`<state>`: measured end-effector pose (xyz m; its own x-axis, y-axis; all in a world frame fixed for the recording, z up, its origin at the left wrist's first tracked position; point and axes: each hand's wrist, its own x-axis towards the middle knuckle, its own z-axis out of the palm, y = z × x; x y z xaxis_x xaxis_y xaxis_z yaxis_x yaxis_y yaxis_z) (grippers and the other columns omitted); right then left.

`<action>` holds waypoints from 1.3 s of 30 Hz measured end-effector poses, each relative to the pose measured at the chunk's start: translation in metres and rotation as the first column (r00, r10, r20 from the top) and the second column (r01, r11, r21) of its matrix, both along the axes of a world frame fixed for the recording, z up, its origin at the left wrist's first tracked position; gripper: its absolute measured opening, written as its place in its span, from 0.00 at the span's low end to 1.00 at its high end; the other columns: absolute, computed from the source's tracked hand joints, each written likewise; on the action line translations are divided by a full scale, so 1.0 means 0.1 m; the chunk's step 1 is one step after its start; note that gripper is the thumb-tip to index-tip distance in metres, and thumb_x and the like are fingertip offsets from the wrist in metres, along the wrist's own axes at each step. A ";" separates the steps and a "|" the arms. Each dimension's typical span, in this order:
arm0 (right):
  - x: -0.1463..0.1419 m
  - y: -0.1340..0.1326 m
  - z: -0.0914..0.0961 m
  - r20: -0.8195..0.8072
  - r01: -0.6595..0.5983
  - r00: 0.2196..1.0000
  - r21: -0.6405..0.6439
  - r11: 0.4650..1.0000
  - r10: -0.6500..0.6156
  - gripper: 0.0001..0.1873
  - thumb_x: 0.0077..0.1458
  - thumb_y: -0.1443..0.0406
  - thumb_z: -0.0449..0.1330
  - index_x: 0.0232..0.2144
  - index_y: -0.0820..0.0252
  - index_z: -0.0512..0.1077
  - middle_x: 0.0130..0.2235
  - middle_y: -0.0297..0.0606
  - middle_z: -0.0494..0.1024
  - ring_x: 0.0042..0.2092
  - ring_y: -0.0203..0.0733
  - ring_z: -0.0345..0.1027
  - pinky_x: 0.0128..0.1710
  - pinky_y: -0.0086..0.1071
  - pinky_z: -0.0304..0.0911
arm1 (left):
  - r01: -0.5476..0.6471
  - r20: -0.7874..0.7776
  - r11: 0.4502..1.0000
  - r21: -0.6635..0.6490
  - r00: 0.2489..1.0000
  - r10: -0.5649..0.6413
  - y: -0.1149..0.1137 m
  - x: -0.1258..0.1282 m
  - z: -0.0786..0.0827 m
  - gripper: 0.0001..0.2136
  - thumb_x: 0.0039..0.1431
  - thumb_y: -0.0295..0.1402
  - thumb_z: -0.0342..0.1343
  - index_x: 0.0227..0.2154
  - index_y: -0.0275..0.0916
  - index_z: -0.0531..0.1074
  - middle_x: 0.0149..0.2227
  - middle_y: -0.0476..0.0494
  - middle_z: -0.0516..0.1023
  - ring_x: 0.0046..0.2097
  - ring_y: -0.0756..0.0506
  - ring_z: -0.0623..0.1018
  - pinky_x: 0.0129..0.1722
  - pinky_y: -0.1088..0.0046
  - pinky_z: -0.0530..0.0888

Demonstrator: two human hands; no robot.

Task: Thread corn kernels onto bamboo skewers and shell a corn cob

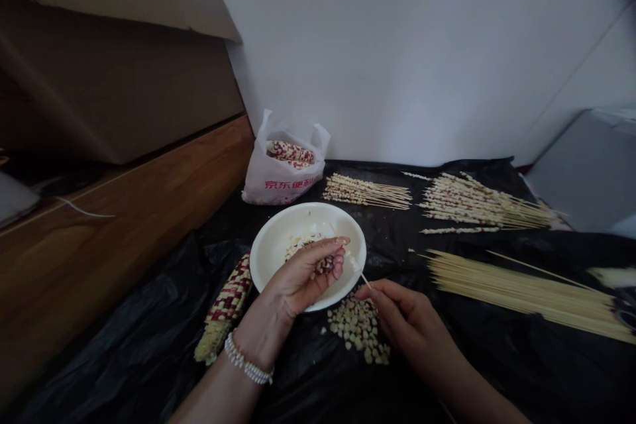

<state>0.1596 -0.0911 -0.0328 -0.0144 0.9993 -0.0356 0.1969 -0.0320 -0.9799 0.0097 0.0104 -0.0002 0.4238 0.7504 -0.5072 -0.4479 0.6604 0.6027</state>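
Note:
My left hand (313,268) is over the white bowl (263,248), palm up, with several corn kernels (324,266) cupped in it. Its thumb and forefinger pinch a kernel beside the upper part of a thin skewer (366,280). Pale kernels are threaded on that skewer. My right hand (400,311) is closed on the skewer's lower end, just off the bowl's right rim. More loose kernels (301,245) lie inside the bowl. A pile of pale kernels (360,328) rests on the black sheet between my hands.
A partly stripped corn cob (228,305) lies left of the bowl. Behind stands a plastic bag (278,179) holding cobs. Threaded skewers lie in a smaller bundle (365,191) and a larger bundle (462,202); bare skewers (521,295) are at right. A cardboard box (124,73) stands left.

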 end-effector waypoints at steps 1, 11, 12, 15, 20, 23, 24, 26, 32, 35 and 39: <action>0.00 0.00 0.00 0.014 0.008 1.000 0.015 1.000 -0.008 0.19 0.62 0.55 0.50 0.36 0.62 0.75 0.19 0.25 0.52 0.21 0.34 0.46 0.19 0.29 0.39 | 0.002 -0.009 1.000 -0.005 1.000 -0.002 -0.01 0.01 0.01 0.06 0.50 0.18 0.61 0.32 0.30 0.77 0.26 0.43 0.77 0.27 0.53 0.75 0.28 0.82 0.74; 0.02 0.01 -0.01 -0.045 0.020 0.999 -0.020 1.000 -0.021 0.19 0.63 0.54 0.50 0.39 0.62 0.74 0.17 0.22 0.49 0.19 0.34 0.42 0.18 0.29 0.36 | -0.049 0.210 0.985 -0.166 0.974 0.084 0.08 -0.01 -0.05 0.10 0.60 0.25 0.53 0.43 0.25 0.73 0.33 0.36 0.79 0.32 0.48 0.79 0.33 0.76 0.78; 0.02 0.01 -0.01 -0.045 0.025 0.999 -0.021 0.999 -0.026 0.19 0.62 0.54 0.51 0.38 0.62 0.74 0.17 0.22 0.50 0.19 0.34 0.43 0.18 0.29 0.36 | -0.098 0.209 0.977 -0.188 0.968 0.138 0.12 -0.04 -0.05 0.12 0.61 0.24 0.51 0.46 0.23 0.71 0.34 0.33 0.79 0.34 0.46 0.80 0.35 0.74 0.79; 0.02 0.01 -0.01 -0.032 0.020 0.999 -0.031 0.999 -0.021 0.19 0.62 0.54 0.51 0.38 0.62 0.75 0.17 0.23 0.51 0.20 0.34 0.44 0.19 0.30 0.37 | -0.164 0.149 0.960 -0.225 0.968 0.201 0.21 -0.13 -0.04 0.19 0.60 0.19 0.45 0.54 0.22 0.65 0.41 0.28 0.79 0.42 0.41 0.81 0.40 0.69 0.79; 0.00 0.02 -0.01 -0.046 0.006 0.999 -0.060 0.998 -0.009 0.19 0.61 0.54 0.51 0.36 0.61 0.75 0.18 0.24 0.51 0.20 0.34 0.43 0.19 0.30 0.36 | -0.146 0.155 0.976 -0.160 0.973 0.171 0.22 -0.21 0.00 0.26 0.56 0.14 0.41 0.58 0.26 0.61 0.49 0.26 0.76 0.51 0.38 0.77 0.45 0.64 0.78; 0.00 0.01 0.00 -0.040 -0.002 0.999 -0.063 0.998 -0.001 0.19 0.61 0.54 0.51 0.36 0.61 0.74 0.19 0.25 0.52 0.21 0.34 0.44 0.19 0.30 0.36 | -0.166 0.185 0.978 -0.129 0.965 0.188 0.18 -0.20 0.03 0.28 0.54 0.11 0.41 0.59 0.27 0.61 0.51 0.27 0.75 0.51 0.41 0.77 0.47 0.68 0.77; -0.01 0.01 0.01 -0.037 -0.007 0.999 -0.062 0.998 0.005 0.19 0.61 0.54 0.51 0.36 0.61 0.74 0.19 0.25 0.52 0.21 0.34 0.44 0.19 0.30 0.36 | -0.174 0.188 0.977 -0.124 0.963 0.196 0.17 -0.19 0.04 0.28 0.54 0.11 0.42 0.59 0.28 0.61 0.52 0.28 0.75 0.51 0.41 0.77 0.47 0.70 0.77; -0.01 0.01 0.02 -0.034 -0.015 0.999 -0.064 0.998 0.012 0.19 0.61 0.53 0.51 0.35 0.61 0.75 0.19 0.25 0.52 0.21 0.34 0.44 0.19 0.31 0.36 | -0.190 0.189 0.974 -0.126 0.959 0.212 0.16 -0.17 0.05 0.27 0.55 0.11 0.43 0.58 0.29 0.62 0.52 0.29 0.74 0.51 0.42 0.77 0.46 0.73 0.77; -0.03 -0.01 -0.01 -0.036 -0.013 0.999 -0.055 0.998 0.011 0.20 0.61 0.52 0.51 0.36 0.60 0.75 0.17 0.24 0.51 0.20 0.34 0.43 0.19 0.31 0.36 | -0.285 0.202 0.943 -0.172 0.927 0.316 0.15 -0.14 0.07 0.20 0.59 0.15 0.48 0.54 0.28 0.67 0.50 0.32 0.76 0.47 0.44 0.79 0.42 0.78 0.78; -0.04 -0.01 -0.04 -0.037 -0.004 0.999 -0.047 0.999 0.002 0.20 0.61 0.52 0.52 0.35 0.60 0.76 0.18 0.25 0.52 0.20 0.33 0.43 0.19 0.31 0.35 | -0.333 0.184 0.929 -0.158 0.915 0.360 0.16 -0.15 0.03 0.18 0.59 0.16 0.49 0.51 0.29 0.69 0.45 0.35 0.78 0.41 0.47 0.81 0.36 0.81 0.79; -0.03 -0.02 -0.05 -0.034 -0.018 0.999 -0.056 0.998 0.016 0.20 0.61 0.52 0.52 0.35 0.61 0.76 0.19 0.25 0.52 0.21 0.33 0.43 0.19 0.30 0.35 | -0.354 0.200 0.928 -0.114 0.907 0.370 0.17 -0.17 -0.02 0.17 0.60 0.19 0.51 0.52 0.30 0.69 0.45 0.34 0.79 0.41 0.46 0.81 0.38 0.77 0.80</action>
